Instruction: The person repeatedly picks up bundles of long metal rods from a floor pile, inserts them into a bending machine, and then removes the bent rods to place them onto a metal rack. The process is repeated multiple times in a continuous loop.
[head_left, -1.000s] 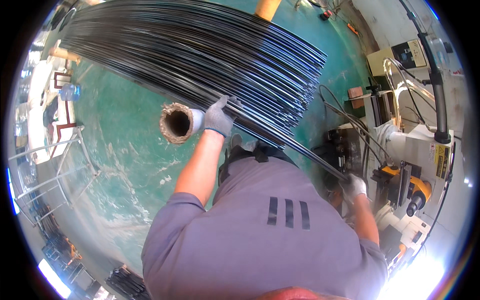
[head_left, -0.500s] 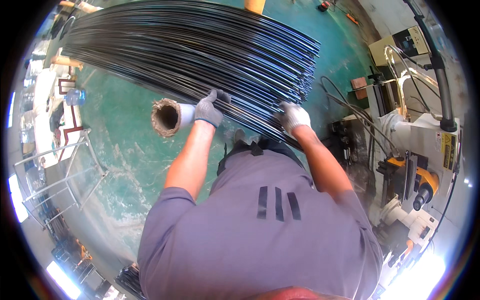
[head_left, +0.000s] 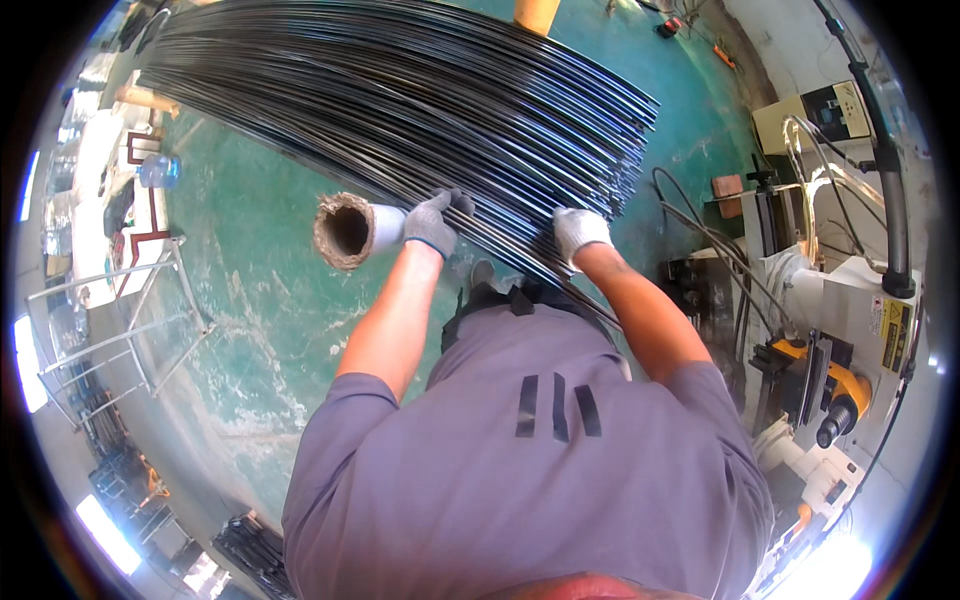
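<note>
A broad bundle of long, thin dark metal rods (head_left: 390, 110) stretches from the far left to its uneven ends at the right. My left hand (head_left: 432, 222), in a grey glove, closes over several rods along the bundle's near edge; its fingertips are partly hidden. Closer to the rod ends, my right hand (head_left: 580, 232) wears a whitish glove and has its fingers curled down on the near rods. A few of these rods run past it, under my right forearm. Beside my left hand is the open, ragged end of a thick tube (head_left: 385, 228) with a white outside.
Machinery with an orange-and-black part (head_left: 846, 400) stands at the right, with looping cables (head_left: 715, 225) near the rod ends. At left are a metal frame (head_left: 118, 335) and a blue water bottle (head_left: 160, 171). A yellow post (head_left: 536, 14) rises behind the bundle.
My right hand has moved a little left along the rods, and its fingers look more tightly curled. My left hand keeps its place on the near edge. The whole view has shifted slightly.
</note>
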